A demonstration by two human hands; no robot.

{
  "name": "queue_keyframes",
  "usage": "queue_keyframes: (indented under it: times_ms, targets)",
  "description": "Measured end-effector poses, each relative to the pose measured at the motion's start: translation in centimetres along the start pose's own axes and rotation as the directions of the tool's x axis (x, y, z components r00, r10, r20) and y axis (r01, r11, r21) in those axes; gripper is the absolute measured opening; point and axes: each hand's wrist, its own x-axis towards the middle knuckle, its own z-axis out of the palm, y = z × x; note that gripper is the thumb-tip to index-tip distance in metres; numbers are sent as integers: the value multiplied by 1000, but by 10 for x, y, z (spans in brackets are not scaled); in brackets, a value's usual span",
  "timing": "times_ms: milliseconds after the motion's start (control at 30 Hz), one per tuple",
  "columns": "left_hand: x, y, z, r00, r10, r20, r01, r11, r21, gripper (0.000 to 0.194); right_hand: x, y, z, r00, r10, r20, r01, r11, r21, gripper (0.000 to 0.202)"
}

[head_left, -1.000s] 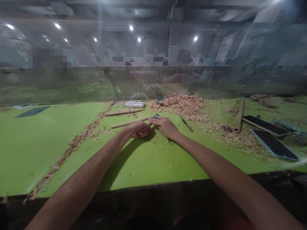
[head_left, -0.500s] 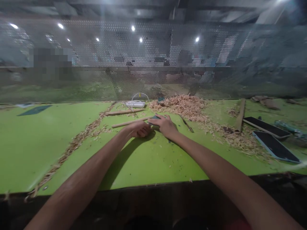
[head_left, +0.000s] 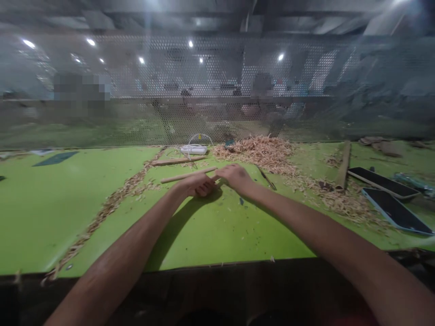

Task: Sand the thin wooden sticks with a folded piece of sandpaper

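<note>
My left hand point(head_left: 201, 184) is closed, its fingers curled under just above the table; what they grip is hidden. Against its fingertips is my right hand point(head_left: 234, 176), bent over and closed. A dark green sheet, which looks like sandpaper, showed under the right fingers earlier and is now covered by them. A thin round wooden stick point(head_left: 186, 175) lies just behind the left hand, its right end close to the right fingertips. To the right of my right hand lies a slim dark tool point(head_left: 267, 177). Dark crumbs and a small dark scrap point(head_left: 241, 201) are scattered nearer to me.
Curly wood shavings point(head_left: 268, 151) are heaped at the back, against a perforated screen point(head_left: 204, 108). A white power strip point(head_left: 193, 150) and a flat wooden strip point(head_left: 178, 161) lie behind my hands. Two phones point(head_left: 396, 210) point(head_left: 384, 182) and a wooden piece point(head_left: 344, 167) are at right.
My right fingers have curled down over the dark green sheet, which no longer shows. The left hand keeps its closed shape. The whole view has shifted slightly; the stick stays in place.
</note>
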Motion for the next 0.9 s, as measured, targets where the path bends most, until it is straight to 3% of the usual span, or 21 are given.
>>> queue_keyframes:
  times_ms: [167, 267, 333, 500, 633, 700, 800, 900]
  targets:
    - [-7, 2, 4, 975, 120, -189, -89, 983, 163, 21, -1, 10, 2, 994, 104, -27, -106, 993, -55, 52]
    - [-12, 2, 2, 899, 288, -331, -149, 910, 387, 18, 0, 11, 7, 992, 119, -51, -122, 992, -42, 54]
    - [-15, 3, 1, 846, 387, -367, -156, 838, 524, 21, 0, 14, 8, 985, 165, -60, -168, 984, -56, 52]
    - [-17, 6, 5, 760, 520, -389, -155, 727, 669, 33, 3, 12, 9, 966, 255, -47, -258, 963, -74, 51]
    - [-12, 5, 10, 737, 578, -351, -162, 655, 738, 42, 5, -6, 12, 996, 63, -66, -60, 998, 36, 59]
    - [-8, 3, 11, 728, 603, -326, -165, 616, 770, 44, 3, -8, 12, 997, 27, -72, -21, 997, 81, 59]
    - [-5, 2, 12, 704, 642, -303, -147, 550, 822, 41, -2, 2, 8, 984, 161, -81, -153, 984, 91, 61]
    - [-5, 0, 11, 654, 724, -220, -175, 428, 887, 34, -6, 10, 3, 954, 286, -94, -281, 958, 63, 65]
